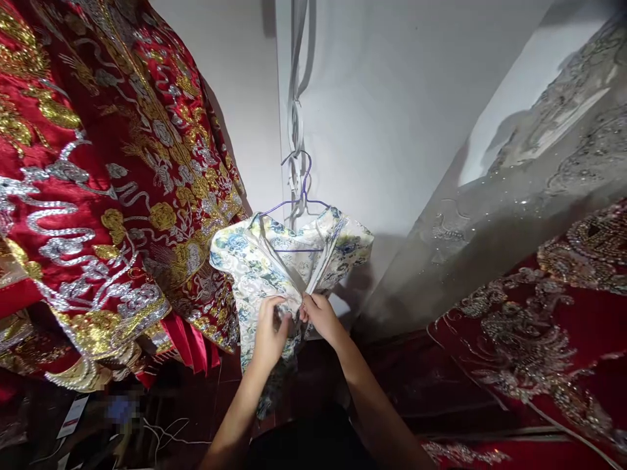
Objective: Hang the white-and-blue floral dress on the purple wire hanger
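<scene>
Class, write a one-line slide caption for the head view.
Left hand and right hand at the front of a floral garment on a purple hanger.

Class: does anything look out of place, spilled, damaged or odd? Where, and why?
The thin white cable lies in loose loops, apparently on the dark floor at lower left, looking untidy. The white, blue-flowered fabric garment shows no clear damage.

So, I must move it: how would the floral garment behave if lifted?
Probably floppy: the floral garment sags beyond the ends of its thin purple hanger. Perhaps light, since that hanger carries it. It might slip off if tugged, since it gapes at the top.
</scene>
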Available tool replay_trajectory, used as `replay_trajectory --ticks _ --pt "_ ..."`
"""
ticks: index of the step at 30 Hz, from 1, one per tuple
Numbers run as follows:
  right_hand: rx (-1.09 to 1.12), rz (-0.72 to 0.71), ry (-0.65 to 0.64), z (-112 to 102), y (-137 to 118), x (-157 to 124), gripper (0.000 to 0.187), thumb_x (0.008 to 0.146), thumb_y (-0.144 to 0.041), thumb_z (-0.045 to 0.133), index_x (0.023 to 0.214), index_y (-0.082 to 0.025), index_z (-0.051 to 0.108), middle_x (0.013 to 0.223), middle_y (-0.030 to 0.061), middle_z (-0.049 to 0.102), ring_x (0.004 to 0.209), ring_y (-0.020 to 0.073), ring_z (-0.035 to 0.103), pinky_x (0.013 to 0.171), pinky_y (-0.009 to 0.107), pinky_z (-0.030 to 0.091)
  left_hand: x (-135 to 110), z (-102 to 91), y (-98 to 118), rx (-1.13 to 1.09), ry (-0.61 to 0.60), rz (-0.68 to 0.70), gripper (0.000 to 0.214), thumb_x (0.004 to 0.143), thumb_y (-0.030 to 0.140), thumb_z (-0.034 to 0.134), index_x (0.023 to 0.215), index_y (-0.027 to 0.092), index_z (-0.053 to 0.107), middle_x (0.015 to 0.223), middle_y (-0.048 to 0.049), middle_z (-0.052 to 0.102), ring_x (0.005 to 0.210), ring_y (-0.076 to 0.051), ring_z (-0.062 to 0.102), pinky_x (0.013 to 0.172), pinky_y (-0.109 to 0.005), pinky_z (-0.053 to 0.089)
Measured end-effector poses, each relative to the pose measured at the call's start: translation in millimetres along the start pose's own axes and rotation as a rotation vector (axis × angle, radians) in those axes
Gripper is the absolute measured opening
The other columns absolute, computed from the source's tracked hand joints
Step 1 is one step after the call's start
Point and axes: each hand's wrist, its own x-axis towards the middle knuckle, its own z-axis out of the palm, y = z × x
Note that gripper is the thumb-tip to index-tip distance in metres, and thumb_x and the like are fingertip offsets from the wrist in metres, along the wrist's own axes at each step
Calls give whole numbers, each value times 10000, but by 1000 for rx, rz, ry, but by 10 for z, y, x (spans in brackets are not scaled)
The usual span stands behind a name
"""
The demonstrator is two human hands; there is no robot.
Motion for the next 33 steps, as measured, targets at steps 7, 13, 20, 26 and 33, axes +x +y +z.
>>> replay_trajectory --ticks 7,13,20,26,33 --pt "20 -88 60 -84 -17 -93 450 935 -556 466 658 -206 521 528 -14 523 495 137 514 530 264 405 119 467 103 -221 -128 -83 113 968 240 485 1028 192 568 853 -30 598 801 -170 596 770 -284 463" --pt "-9 -82 72 -219 -114 -185 338 883 -437 553 648 -194 543 552 -13 561 507 125 507 521 250 383 139 611 125 -255 -59 -114 139 956 261 519 1080 199 507 909 -37 592 847 -171 594 798 -278 455" --pt "206 -166 141 -458 -827 92 353 837 -494 631 705 -167 648 490 -40 503 417 91 394 437 241 286 130 721 69 -272 -38 -104 149 969 300 504 971 232 372 939 -49 538 900 -176 581 869 -311 454" --pt "254 -375 114 -580 -1710 523 332 811 -454 701 705 -140 675 519 -22 519 441 79 398 435 233 310 200 652 22 -225 -76 -54 185 990 346 447 901 240 323 904 -43 493 831 -155 528 811 -276 448" --pt "215 -439 72 -499 -1808 511 326 859 -478 649 808 -156 663 524 -25 552 435 94 445 420 226 326 680 251 172 -231 -188 29 125 996 323 466 1059 234 406 858 -32 584 799 -185 591 783 -327 472"
